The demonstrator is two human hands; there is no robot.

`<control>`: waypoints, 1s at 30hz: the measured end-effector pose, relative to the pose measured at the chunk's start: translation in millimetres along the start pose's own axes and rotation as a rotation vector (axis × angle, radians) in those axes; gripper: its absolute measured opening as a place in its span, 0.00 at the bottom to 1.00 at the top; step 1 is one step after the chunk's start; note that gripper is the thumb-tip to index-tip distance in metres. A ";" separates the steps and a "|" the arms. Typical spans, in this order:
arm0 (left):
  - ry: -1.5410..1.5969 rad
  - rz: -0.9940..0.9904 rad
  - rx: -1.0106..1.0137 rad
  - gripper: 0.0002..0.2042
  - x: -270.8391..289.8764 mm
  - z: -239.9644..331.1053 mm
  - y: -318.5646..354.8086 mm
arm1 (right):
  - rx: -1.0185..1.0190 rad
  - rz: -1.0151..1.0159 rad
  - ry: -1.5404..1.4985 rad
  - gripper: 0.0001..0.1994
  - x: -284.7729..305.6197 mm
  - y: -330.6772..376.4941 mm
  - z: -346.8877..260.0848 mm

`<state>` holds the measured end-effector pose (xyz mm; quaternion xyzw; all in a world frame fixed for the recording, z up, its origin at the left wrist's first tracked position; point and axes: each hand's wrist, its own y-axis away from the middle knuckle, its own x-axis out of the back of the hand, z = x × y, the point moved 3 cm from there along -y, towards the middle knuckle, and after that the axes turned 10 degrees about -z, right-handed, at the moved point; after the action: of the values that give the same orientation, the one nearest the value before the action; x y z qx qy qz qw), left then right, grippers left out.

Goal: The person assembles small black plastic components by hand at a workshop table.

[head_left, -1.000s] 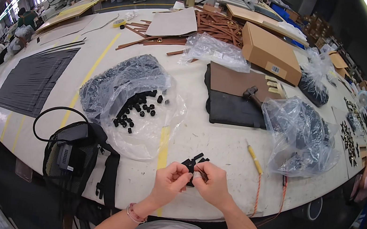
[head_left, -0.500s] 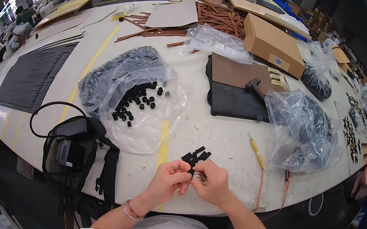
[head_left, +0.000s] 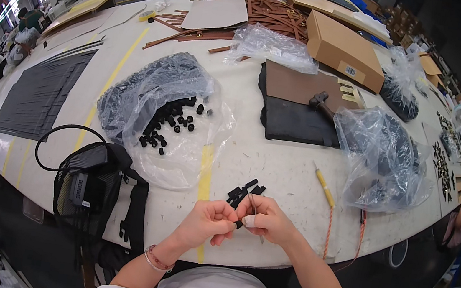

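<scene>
Close together near the table's front edge, my two hands meet over a small black piece (head_left: 239,224). My left hand (head_left: 205,224) pinches this piece between thumb and fingertips. Fingers bent, my right hand (head_left: 270,220) closes on a thin metal tool (head_left: 252,200) that runs up past the fingers; its exact kind does not show. A white wrap covers part of a right finger. Just beyond my fingertips lies a little heap of short black strips (head_left: 245,190). Part of the small piece is hidden by my fingers.
A clear plastic bag (head_left: 173,165) spills small black cylindrical parts (head_left: 171,118). To the right lie a yellow-handled awl-like tool (head_left: 324,187) with an orange cord, a hammer (head_left: 321,102) and another filled bag (head_left: 380,160). A black mesh bag (head_left: 87,188) sits left. Brown strips (head_left: 273,19) and a cardboard box (head_left: 345,51) lie far back.
My right hand has turned and opened out slightly, so the thin metal tool now shows upright along its fingers. The left hand stays pinched at nearly the same place.
</scene>
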<state>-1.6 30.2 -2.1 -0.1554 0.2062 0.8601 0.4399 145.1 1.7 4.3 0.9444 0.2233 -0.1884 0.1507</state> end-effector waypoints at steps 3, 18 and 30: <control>-0.056 -0.004 0.017 0.01 3.0 2.0 0.6 | -0.055 -0.026 -0.104 0.07 2.8 -1.0 5.2; -1.300 0.510 -0.719 0.05 -10.0 -0.6 -4.7 | 0.267 0.467 0.728 0.05 -6.7 -12.2 -1.2; -1.204 0.423 -0.650 0.06 -6.1 2.4 -6.6 | 0.109 0.311 0.555 0.04 0.7 -10.6 -6.3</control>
<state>7.1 30.6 1.3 0.2665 -0.3135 0.8812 0.2326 142.4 13.3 7.4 0.9892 0.0984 0.0898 0.0605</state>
